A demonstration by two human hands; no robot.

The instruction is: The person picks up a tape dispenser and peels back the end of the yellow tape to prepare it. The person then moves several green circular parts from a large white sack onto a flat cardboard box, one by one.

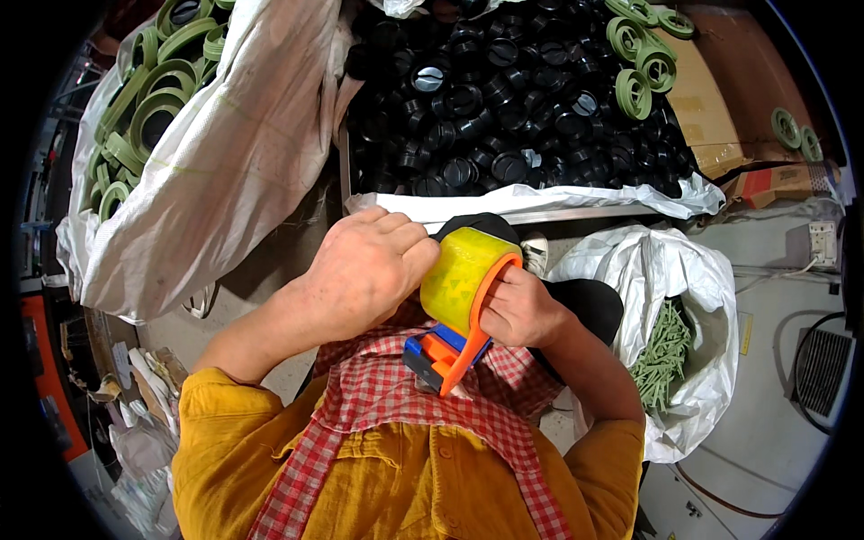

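Observation:
My right hand point(524, 309) is closed on a tape dispenser point(474, 331) with an orange frame and blue parts, its fingers curled at the frame's round side. A wide roll of yellow tape point(461, 274) sits on the dispenser, over my lap. Beside the roll's left edge, my left hand point(373, 261) is closed with its knuckles up. Its fingertips point away from view, so whatever they grip is hidden. Beyond both hands lies a heap of black round caps point(508, 166) in a shallow tray point(558, 216) lined with white sheeting.
A white woven sack point(234, 153) of green rings point(155, 121) stands at the left. More green rings point(634, 94) lie by the caps, near cardboard point(706, 108). At the right, a white bag point(715, 351) holds green strips point(664, 355). A socket box point(823, 243) has a cable.

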